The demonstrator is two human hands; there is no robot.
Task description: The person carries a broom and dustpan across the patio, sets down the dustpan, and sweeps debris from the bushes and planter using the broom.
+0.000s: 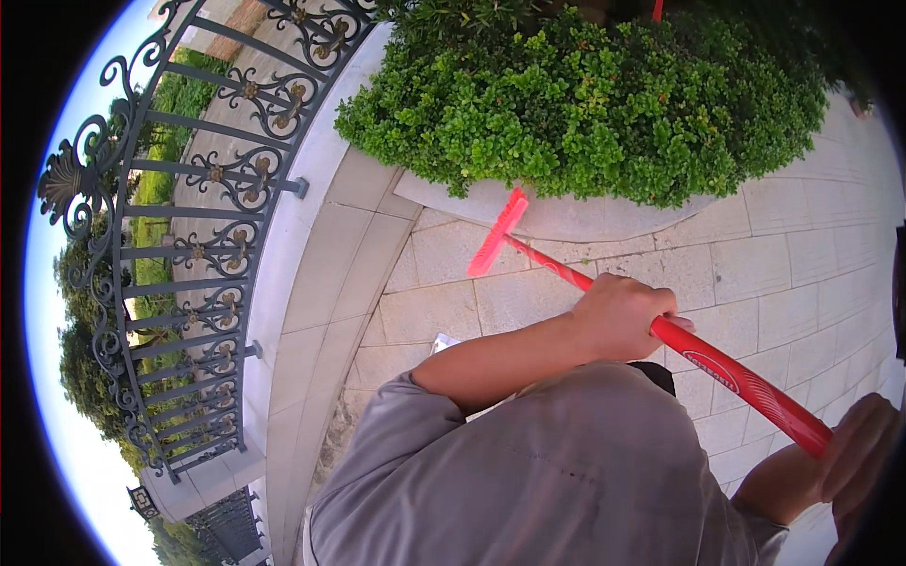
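A long-handled floor brush [736, 373] with a red pole slants across the view, its pinkish-red head [497, 233] against the pavement near the foot of the hedge. Partway along the pole, my left hand [623, 309] is closed around it. Toward the right rim, my right hand [857, 448] wraps the upper end of the pole; it is in shadow and partly cut off by the edge of the picture. How the bristles meet the ground is too small to tell.
A green hedge [585, 113] overhangs a curved stone kerb [566, 222] ahead. On the left, a low stone wall [316, 283] carries an ornate dark metal fence [193, 212]. Pale paving slabs [727, 264] spread rightward. A small whitish object [444, 341] shows partly behind my left forearm.
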